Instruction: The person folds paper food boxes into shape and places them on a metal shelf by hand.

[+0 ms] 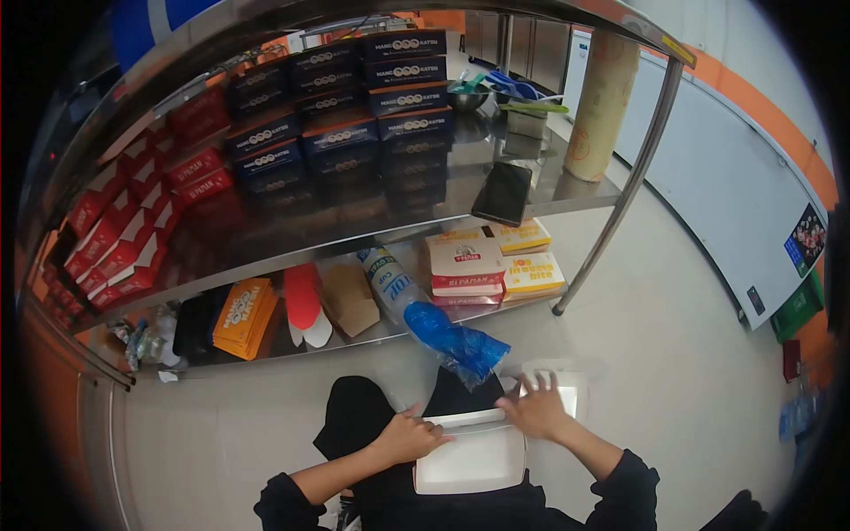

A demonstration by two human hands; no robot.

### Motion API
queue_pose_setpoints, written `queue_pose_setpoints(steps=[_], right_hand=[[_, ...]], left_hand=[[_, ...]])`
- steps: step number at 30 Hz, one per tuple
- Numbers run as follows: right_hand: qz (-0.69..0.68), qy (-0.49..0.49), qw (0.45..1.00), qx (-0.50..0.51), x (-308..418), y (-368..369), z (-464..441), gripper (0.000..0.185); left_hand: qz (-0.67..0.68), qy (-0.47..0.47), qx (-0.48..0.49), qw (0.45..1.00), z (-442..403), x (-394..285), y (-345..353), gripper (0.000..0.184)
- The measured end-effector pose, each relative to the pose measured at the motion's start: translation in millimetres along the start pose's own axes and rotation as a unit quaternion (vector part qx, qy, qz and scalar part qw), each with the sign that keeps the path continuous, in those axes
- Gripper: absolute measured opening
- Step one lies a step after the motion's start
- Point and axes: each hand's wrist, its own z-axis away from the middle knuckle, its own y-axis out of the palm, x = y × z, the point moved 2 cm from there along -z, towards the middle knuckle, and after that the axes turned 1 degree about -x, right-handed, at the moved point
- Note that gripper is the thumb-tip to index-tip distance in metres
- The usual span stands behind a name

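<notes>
A paperboard food box (471,462), white inside, rests on my lap with its flap (460,423) folded up along the far side. My left hand (412,436) is closed on the far left corner of this box, its thumb pointing forward. At the far right corner, my right hand (537,407) has its fingers stretched out and apart, with the thumb touching or close to the flap. Beyond and partly under that hand is another white open box (574,396), seen only in part.
A steel shelf unit (531,199) holds stacked dark blue boxes (341,137), red boxes (124,234) and a phone (503,193). Its lower shelf carries orange flat boxes (243,317), yellow-white boxes (533,273) and a blue plastic sleeve (456,336) hanging over the edge toward my knees.
</notes>
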Motion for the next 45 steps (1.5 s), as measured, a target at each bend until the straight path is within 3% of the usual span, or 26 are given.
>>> queue_pose_setpoints(steps=[1, 2, 3, 4, 5, 6, 7, 9, 12, 13, 15, 20, 21, 22, 26, 28, 29, 31, 32, 33, 34, 37, 38, 40, 42, 45], right_hand=[[-0.025, 0.129, 0.981, 0.142, -19.1, 15.9, -2.3, 0.039], [-0.024, 0.124, 0.983, 0.137, -32.3, 17.9, -5.7, 0.039], [-0.217, 0.205, 0.923, 0.244, -46.9, 23.5, -6.2, 0.036], [-0.396, 0.273, 0.808, 0.341, -56.7, 30.0, -6.6, 0.033], [-0.395, 0.267, 0.811, 0.340, -64.7, 42.6, -5.3, 0.033], [-0.488, 0.235, 0.782, 0.308, -66.9, 62.4, 0.5, 0.031], [-0.576, 0.202, 0.744, 0.273, -67.2, 80.1, 3.9, 0.030], [-0.571, 0.201, 0.761, 0.234, -64.7, 90.3, 0.1, 0.038], [-0.561, 0.342, 0.741, 0.144, -49.9, 80.2, -18.0, 0.060], [-0.561, 0.344, 0.740, 0.139, -42.5, 71.7, -22.7, 0.060], [-0.506, 0.327, 0.792, 0.100, -32.6, 46.9, -37.6, 0.063], [-0.457, 0.278, 0.842, 0.075, -55.0, 65.1, -47.9, 0.041], [-0.428, 0.206, 0.879, 0.039, -57.6, 56.6, -48.8, 0.034], [-0.394, 0.132, 0.909, 0.003, -57.5, 49.3, -50.2, 0.029], [-0.431, 0.117, 0.893, -0.061, -40.3, -21.9, -17.6, 0.019], [-0.331, 0.067, 0.936, -0.102, -32.9, -14.0, 14.7, 0.014], [-0.318, 0.123, 0.939, -0.046, -29.6, 8.0, 30.6, 0.016], [-0.347, 0.148, 0.926, -0.012, -20.9, 49.7, 60.6, 0.022], [-0.348, 0.152, 0.925, -0.008, -14.8, 54.4, 66.3, 0.022], [-0.430, 0.153, 0.888, -0.065, -6.2, 55.6, 67.6, 0.024], [-0.506, 0.152, 0.840, -0.122, 0.4, 54.4, 66.7, 0.026], [-0.533, 0.240, 0.805, -0.105, 11.3, 33.1, 62.5, 0.029], [-0.535, 0.241, 0.803, -0.104, 11.9, 31.0, 62.1, 0.029], [-0.534, 0.250, 0.804, -0.078, 13.0, 28.7, 62.2, 0.039], [-0.542, 0.249, 0.800, -0.066, 16.1, 24.6, 62.0, 0.045], [-0.579, 0.265, 0.769, -0.049, 21.5, 13.5, 62.9, 0.054]], left_hand=[[-0.006, -0.003, -0.003, 1.000, -3.4, -1.2, -9.0, 0.033], [-0.049, -0.027, -0.085, 0.995, -6.4, -1.4, -19.5, 0.033], [-0.074, -0.040, -0.127, 0.988, -6.0, 0.6, -23.0, 0.033], [-0.098, -0.055, -0.169, 0.979, -5.4, 2.6, -26.4, 0.034], [-0.109, -0.160, -0.110, 0.975, -2.8, 10.9, -18.7, 0.031], [-0.117, -0.262, -0.051, 0.956, -0.7, 21.4, -10.6, 0.029], [-0.121, -0.266, -0.054, 0.955, 0.8, 37.7, -0.7, 0.029], [0.229, -0.360, 0.069, 0.902, 11.8, 79.3, 30.9, 0.021], [0.274, -0.349, -0.023, 0.896, 18.4, 93.4, 43.4, 0.027], [0.273, -0.343, -0.022, 0.898, 14.0, 87.5, 32.2, 0.027], [0.322, -0.436, -0.104, 0.834, 13.0, 76.8, 9.7, 0.033], [0.446, -0.418, -0.166, 0.774, 35.7, 91.5, 18.5, 0.045], [0.498, -0.395, -0.179, 0.751, 34.7, 90.1, 13.4, 0.048], [0.521, -0.385, -0.203, 0.734, 37.9, 84.7, 8.6, 0.036], [0.449, -0.409, -0.235, 0.759, 49.9, 42.1, -15.0, 0.013], [0.411, -0.432, -0.214, 0.774, 63.0, 18.3, 4.5, 0.011], [0.422, -0.433, -0.210, 0.768, 69.4, 6.4, 17.6, 0.008], [0.513, -0.434, -0.217, 0.708, 79.7, -8.8, 59.3, 0.010], [0.590, -0.424, -0.237, 0.645, 79.2, -16.9, 69.7, 0.010], [0.592, -0.427, -0.233, 0.643, 77.6, -22.3, 73.0, 0.010], [0.588, -0.431, -0.212, 0.650, 75.9, -26.7, 75.4, 0.011], [0.588, -0.437, -0.196, 0.652, 69.5, -35.0, 72.1, 0.014], [0.492, -0.424, -0.231, 0.724, 64.9, -35.4, 62.1, 0.014], [0.389, -0.405, -0.260, 0.786, 66.7, -32.2, 59.8, 0.015], [0.600, -0.383, -0.205, 0.672, 76.5, -22.3, 78.3, 0.023], [0.635, -0.378, -0.225, 0.634, 65.3, -24.4, 53.4, 0.041]])
